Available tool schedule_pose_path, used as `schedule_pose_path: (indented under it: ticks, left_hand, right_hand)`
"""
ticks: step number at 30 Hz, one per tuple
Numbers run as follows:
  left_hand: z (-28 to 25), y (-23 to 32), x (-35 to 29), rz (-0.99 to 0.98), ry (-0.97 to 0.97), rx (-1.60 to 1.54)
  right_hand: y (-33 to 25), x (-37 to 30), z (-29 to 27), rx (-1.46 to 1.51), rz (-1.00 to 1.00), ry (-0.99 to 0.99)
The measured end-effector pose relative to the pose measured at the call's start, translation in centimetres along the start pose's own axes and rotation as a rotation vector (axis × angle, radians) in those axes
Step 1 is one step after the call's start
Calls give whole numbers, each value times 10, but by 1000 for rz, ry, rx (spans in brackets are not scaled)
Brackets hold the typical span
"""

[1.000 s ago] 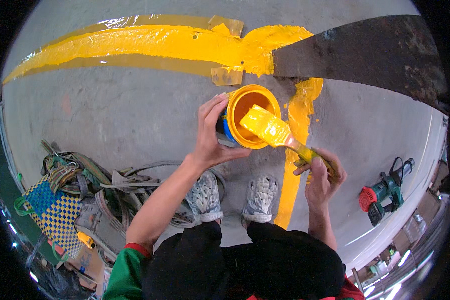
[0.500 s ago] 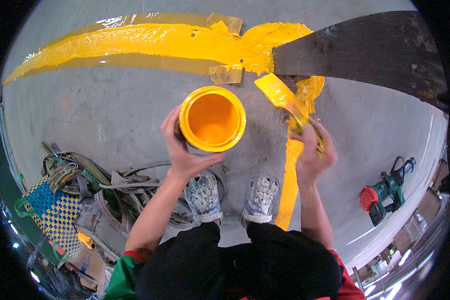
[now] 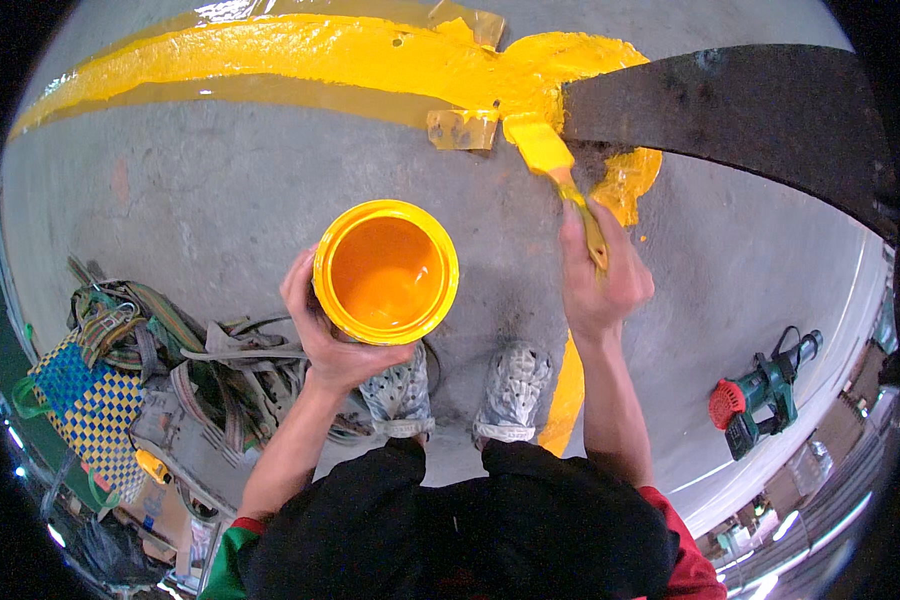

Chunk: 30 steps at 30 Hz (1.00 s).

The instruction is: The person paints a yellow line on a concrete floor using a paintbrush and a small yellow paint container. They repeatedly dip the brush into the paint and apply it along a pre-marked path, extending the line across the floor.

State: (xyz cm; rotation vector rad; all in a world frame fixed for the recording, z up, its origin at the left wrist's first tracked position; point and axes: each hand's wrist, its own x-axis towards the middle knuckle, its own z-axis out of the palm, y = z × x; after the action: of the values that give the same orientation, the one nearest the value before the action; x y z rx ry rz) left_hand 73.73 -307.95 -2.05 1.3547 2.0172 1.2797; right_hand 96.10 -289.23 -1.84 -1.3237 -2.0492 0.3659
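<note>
My left hand (image 3: 332,340) grips an open paint can (image 3: 442,312) from its left and near side; its rim is yellow and orange-yellow paint lies inside. In my right hand (image 3: 602,272) is a paintbrush (image 3: 564,182), held by its paint-smeared handle. The yellow-coated bristles point away and to the left, touching or just over the near edge of a wet yellow band (image 3: 300,48) painted on the grey floor. There the band meets the end of a dark, curved board (image 3: 730,105).
Clear tape pieces (image 3: 462,130) edge the band. Another yellow stripe (image 3: 567,395) runs past my right foot. Straps (image 3: 225,370) and a checkered woven bag (image 3: 95,410) lie at left. A green and red power tool (image 3: 765,395) lies on the floor at right.
The brush has moved away from me and slightly left, its bristles reaching the band's edge. My left hand and the can have shifted left and nearer. The whole view has moved slightly.
</note>
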Motion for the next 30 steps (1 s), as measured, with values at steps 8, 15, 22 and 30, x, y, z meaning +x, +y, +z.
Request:
schedule_pose_path:
  ticks: [8,15,22,30]
  left_hand:
    - [0,0,2,7,-7,-43]
    - [0,-2,4,13,2,28]
    - [0,-1,1,4,-11,19]
    - [2,-1,-1,-32,-7,-27]
  right_hand:
    - [-6,6,3,-30,-42,-15]
    - [-6,14,5,-66,-27,-84]
    - [-6,18,5,-56,-48,-107]
    - [1,15,3,-18,-32,-73]
